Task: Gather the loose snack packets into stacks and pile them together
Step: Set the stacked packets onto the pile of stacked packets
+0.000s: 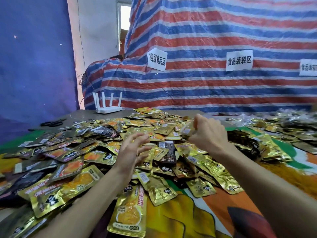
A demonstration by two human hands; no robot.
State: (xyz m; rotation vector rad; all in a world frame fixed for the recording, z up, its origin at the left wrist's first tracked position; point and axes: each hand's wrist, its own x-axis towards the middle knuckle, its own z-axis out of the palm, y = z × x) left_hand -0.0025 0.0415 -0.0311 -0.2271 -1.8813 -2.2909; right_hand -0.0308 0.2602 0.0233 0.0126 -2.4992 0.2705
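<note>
The right hand (pixel 208 133) is raised, its fingers curled around a blurred packet (pixel 187 130); I cannot tell whether it is one packet or several. Just left of it, the left hand (pixel 132 148) hovers with fingers spread, holding nothing. Beneath and around both hands, loose snack packets (pixel 96 152) lie heaped on the table (pixel 85 114). Beyond the left hand are a white router (pixel 108 109) and black scissors (pixel 51 124).

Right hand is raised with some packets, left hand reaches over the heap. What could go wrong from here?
1. The small stack pinched in the right hand looks loosely held; its glossy packets could slip and scatter back.
2. The left hand, fingers spread above the heap, may push sloping packets sideways rather than gather them.
</note>
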